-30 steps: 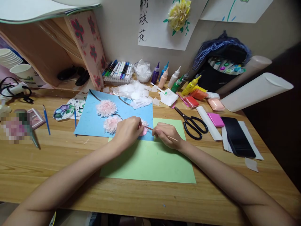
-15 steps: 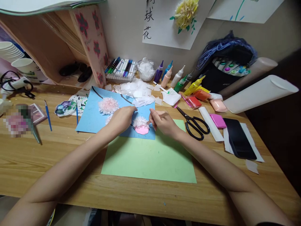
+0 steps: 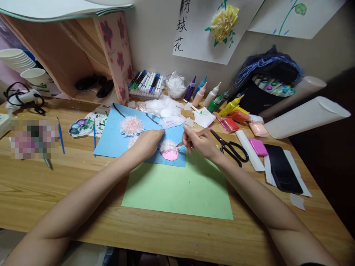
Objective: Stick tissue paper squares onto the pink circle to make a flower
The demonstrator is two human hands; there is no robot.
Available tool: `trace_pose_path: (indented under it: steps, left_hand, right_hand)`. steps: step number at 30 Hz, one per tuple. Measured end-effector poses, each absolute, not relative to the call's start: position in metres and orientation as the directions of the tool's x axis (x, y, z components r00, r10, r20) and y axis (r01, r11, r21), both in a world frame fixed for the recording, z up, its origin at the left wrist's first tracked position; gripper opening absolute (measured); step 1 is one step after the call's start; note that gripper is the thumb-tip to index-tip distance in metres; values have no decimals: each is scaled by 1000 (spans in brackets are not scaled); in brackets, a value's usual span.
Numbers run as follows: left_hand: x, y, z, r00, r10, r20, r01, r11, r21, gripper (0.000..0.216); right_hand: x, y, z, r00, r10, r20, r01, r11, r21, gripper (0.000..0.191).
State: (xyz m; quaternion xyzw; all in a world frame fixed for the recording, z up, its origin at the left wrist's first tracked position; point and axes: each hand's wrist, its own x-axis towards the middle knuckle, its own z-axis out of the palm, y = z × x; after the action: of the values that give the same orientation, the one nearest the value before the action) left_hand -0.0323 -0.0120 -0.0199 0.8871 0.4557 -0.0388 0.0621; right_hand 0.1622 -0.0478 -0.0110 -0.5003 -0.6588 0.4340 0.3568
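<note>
Stick (image 3: 204,131) in right grip (image 3: 200,143), slanting, tip leftward toward pink-and-white flower (image 3: 169,150)

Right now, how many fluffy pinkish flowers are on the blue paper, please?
3: upper-left flower, another flower partly hidden by the left hand, third flower near the right hand.

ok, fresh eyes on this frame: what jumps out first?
Probably the fluffy pale flower near the blue sheet's near right corner, smooth pink showing along its near edge. Left hand and right hand flank it, the right holding a thin stick. Then the yellow flower on the wall paper above.
</note>
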Motion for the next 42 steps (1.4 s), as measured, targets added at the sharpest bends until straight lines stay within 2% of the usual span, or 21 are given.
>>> trace_pose_path:
  steps: [4,10,13,17,21,24,28,32,36,38,42]
  left_hand:
    - [-33,-12,-20,576,809,-122,818,-568,96,45]
    - [-32,-14,-19,582,804,-123,813,-574,100,41]
    - [-32,-15,-18,584,802,-125,811,-574,108,41]
    - [-32,-15,-18,591,797,-125,807,-581,109,39]
    - [-32,-14,-19,599,791,-124,801,-588,113,38]
    - [-32,-14,-19,600,790,-124,800,-589,115,37]
    - [-31,-15,-17,595,793,-127,803,-586,104,36]
    - [-30,-16,-16,597,790,-140,802,-588,105,35]
    - [-31,-15,-14,599,790,-133,801,-589,110,32]
    - [-31,-16,-14,592,794,-138,806,-582,107,33]
    - [-34,-14,-17,570,812,-124,821,-559,114,37]
  right_hand:
    - [171,-67,-13,-265,952,154,367,247,-897,52]
    - [163,-76,-23,-471,784,404,453,608,-652,49]
    - [159,-75,-30,-486,756,438,508,653,-562,47]
    - [159,-73,-38,-456,757,469,537,654,-533,46]
    - [160,-72,-38,-431,773,465,534,634,-559,46]
    - [157,-72,-35,-398,822,408,553,569,-608,49]
    - [147,-62,-27,-266,936,231,584,347,-734,54]
    - [137,-40,-21,-127,992,-11,512,56,-857,54]
    - [139,-27,-13,-182,968,-171,449,-72,-890,54]
    - [147,-27,-6,-192,970,-152,387,-68,-919,54]
    - [168,-30,1,-119,989,89,213,113,-971,53]
